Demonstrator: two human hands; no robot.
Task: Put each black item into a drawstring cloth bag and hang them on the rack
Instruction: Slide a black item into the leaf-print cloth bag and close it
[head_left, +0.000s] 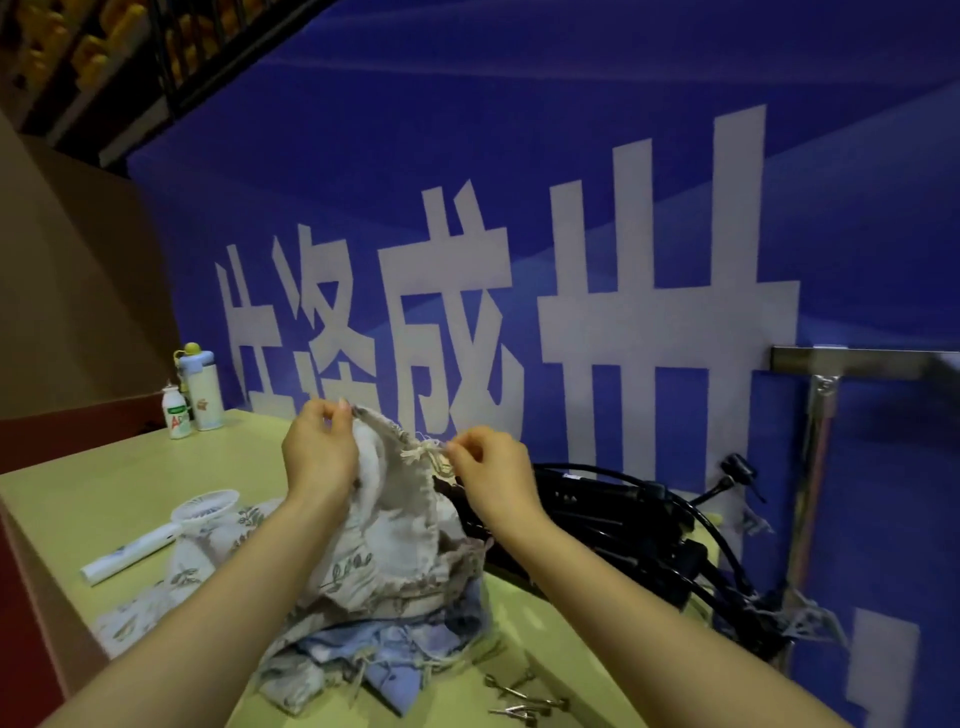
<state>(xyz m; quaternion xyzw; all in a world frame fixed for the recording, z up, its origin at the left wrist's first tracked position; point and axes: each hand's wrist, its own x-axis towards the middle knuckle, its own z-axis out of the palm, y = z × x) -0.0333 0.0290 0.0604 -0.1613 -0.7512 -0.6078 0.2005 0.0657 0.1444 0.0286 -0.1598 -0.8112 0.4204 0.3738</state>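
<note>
Over the pale green table (104, 478), left hand (319, 452) pinches the rim of a beige drawstring bag (400, 514), right hand (491, 473) pinches its cord (422, 455), above a heap of cloth bags (363, 629); black items (623, 519) lie just right, by the metal rack (818, 441).

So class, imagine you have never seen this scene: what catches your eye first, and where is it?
The blue banner with huge white characters fills the back. At centre, the left hand and right hand pinch a cloth bag above a heap of bags; black items lie tangled to the right.
</note>
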